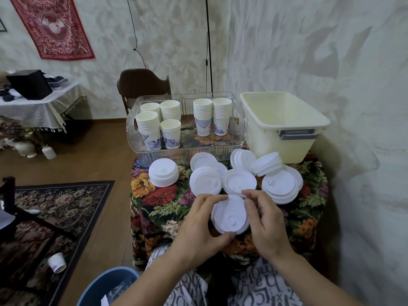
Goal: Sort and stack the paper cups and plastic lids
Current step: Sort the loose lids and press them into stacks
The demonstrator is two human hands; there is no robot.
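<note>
My left hand (198, 226) and my right hand (265, 219) both grip a small stack of white plastic lids (228, 214) over the near edge of the table. Beyond it, several loose lids and lid piles (239, 181) lie on the flowered tablecloth (159, 195), with one neat lid stack (163, 172) to the left. A clear plastic tray (136, 120) at the back holds several stacks of paper cups (149, 127), two of them (212, 113) on its right side.
A cream plastic tub (280, 127) stands at the back right, close to the wall. On the floor lie a blue basin (106, 288) by my knee and one paper cup (57, 262) on the rug. A dark chair (143, 85) stands behind the tray.
</note>
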